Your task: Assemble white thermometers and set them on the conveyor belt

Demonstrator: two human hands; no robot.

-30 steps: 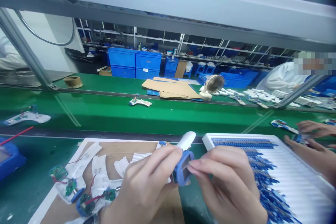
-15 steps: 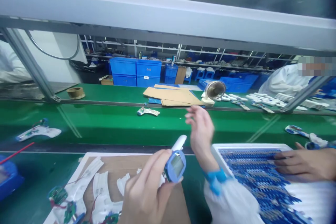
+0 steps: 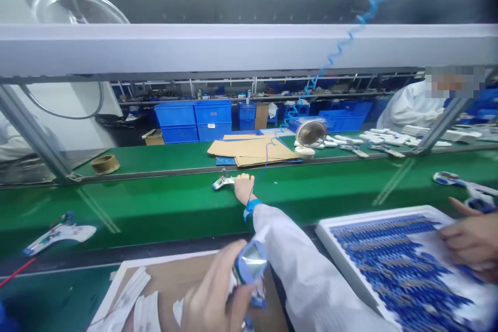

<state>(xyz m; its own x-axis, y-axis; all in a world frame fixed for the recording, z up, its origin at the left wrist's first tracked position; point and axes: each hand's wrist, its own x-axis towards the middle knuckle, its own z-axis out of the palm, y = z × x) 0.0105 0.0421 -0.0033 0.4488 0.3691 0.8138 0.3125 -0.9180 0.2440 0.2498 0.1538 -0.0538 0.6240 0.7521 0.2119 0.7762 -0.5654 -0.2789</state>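
At the green counter [image 3: 330, 192], the left hand [image 3: 213, 290] grips a light, stiff gadget [image 3: 251, 262] by its blue rim [image 3: 236, 270]; the right hand [image 3: 244, 189] touches a handset [image 3: 222, 182].

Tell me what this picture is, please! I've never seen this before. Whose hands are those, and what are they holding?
This picture comes from one camera worn on a person's head, so you see what they see, looking forward and down. Those are their own bare hands. The left hand grips a blue-framed gadget with a shiny little screen. The right hand, in a white sleeve with a blue wrist strap, reaches across a long green bench toward a small white-and-blue gadget. A thin coiled blue cord rises from near the strap. On the far right, another person's hand is at a white tray filled with rows of blue-and-grey parts.
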